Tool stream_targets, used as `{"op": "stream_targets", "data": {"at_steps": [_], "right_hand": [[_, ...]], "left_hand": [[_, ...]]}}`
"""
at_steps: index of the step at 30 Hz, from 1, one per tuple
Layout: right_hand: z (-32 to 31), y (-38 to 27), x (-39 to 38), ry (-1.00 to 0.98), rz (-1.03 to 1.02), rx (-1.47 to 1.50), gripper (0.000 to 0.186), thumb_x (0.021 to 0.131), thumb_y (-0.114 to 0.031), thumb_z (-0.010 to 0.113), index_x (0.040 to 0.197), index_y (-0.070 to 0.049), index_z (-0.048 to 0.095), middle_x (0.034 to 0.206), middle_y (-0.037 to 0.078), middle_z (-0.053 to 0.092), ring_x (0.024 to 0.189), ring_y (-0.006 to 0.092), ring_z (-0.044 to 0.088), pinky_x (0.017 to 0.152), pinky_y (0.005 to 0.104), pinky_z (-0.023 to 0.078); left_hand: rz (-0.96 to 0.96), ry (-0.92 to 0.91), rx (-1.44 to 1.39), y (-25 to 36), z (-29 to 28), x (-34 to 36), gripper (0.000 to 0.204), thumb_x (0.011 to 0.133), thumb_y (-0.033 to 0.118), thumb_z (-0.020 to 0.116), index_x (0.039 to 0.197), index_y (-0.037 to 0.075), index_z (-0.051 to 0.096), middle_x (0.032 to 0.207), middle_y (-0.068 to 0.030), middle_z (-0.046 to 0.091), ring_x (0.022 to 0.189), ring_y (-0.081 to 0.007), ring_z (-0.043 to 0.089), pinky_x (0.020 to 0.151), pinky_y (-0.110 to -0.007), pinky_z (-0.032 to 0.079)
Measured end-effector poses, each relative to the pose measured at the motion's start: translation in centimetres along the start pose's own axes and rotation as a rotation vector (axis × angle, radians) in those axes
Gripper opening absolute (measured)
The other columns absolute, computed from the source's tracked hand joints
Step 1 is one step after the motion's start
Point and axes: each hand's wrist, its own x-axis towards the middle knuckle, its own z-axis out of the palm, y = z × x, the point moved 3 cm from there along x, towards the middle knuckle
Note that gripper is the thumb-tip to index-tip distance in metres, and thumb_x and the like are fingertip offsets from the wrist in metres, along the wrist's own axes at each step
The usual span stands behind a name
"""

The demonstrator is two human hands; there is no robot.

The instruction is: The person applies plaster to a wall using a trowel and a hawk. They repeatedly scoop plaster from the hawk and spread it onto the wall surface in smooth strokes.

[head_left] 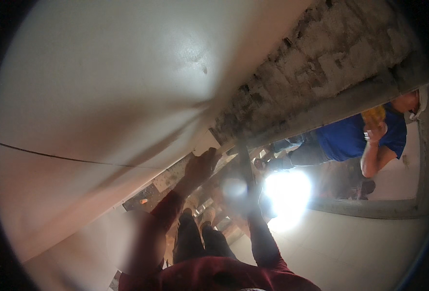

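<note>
My left hand (202, 166) reaches up beside the lower edge of a large pale wall panel (103, 97). Its fingers look stretched out, close to a small pale square piece (206, 141) at the foot of the bare masonry. Whether they press on it is hard to see. My right hand (249, 213) is a blur beside a glaring lamp, its fingers smeared. A dark, long, narrow shape (244, 162) runs upward from it; I cannot make out its kind or whether the hand grips it.
Rough bare masonry (316, 72) borders the pale panel, with a grey ledge (331, 104) along it. At the right a person in a blue shirt (343, 138) raises a hand by something yellow (373, 115). A bright lamp (287, 194) glares; pale tiled surface (350, 242) lies below.
</note>
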Motion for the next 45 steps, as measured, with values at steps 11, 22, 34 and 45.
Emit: {"op": "stream_targets", "data": {"at_steps": [11,22,34,45], "right_hand": [[7.7,9.3,-2.6,-0.114,0.342,0.560,0.026,0.077,-0.014,0.067,0.100,-0.004,0.061,0.081,0.013,0.061,0.067,0.0288,0.060,0.057,0.0376,0.048],[5.7,5.0,0.4,-0.006,-0.143,-0.135,0.020,0.077,-0.015,0.067,0.093,-0.005,0.064,0.078,0.010,0.064,0.065,0.0200,0.063,0.056,0.0328,0.049],[4.1,1.9,1.1,-0.034,0.194,0.055,0.021,0.080,-0.009,0.060,0.099,-0.004,0.064,0.084,0.012,0.067,0.064,0.0271,0.063,0.055,0.0354,0.047],[4.1,1.1,0.8,0.290,0.352,0.158,0.037,0.085,-0.013,0.059,0.119,0.002,0.054,0.080,0.007,0.067,0.058,0.0195,0.061,0.049,0.0299,0.045]], "left_hand": [[0.024,0.052,0.094,1.3,0.4,0.5,0.024,0.097,0.033,0.050,0.093,0.010,0.045,0.065,-0.0110,0.062,0.051,-0.0314,0.061,0.041,-0.044,0.048],[-0.004,0.034,0.105,1.0,-0.7,0.6,0.025,0.097,0.035,0.049,0.094,0.010,0.046,0.065,-0.0099,0.060,0.047,-0.0300,0.060,0.040,-0.042,0.049],[0.056,0.122,0.158,0.6,-0.7,0.2,0.026,0.097,0.036,0.050,0.088,0.012,0.047,0.060,-0.0049,0.054,0.042,-0.0242,0.057,0.036,-0.038,0.046],[-0.002,0.058,0.137,1.5,-0.7,0.5,0.028,0.097,0.037,0.051,0.092,0.009,0.045,0.060,-0.0063,0.056,0.045,-0.0298,0.059,0.038,-0.041,0.048]]}}
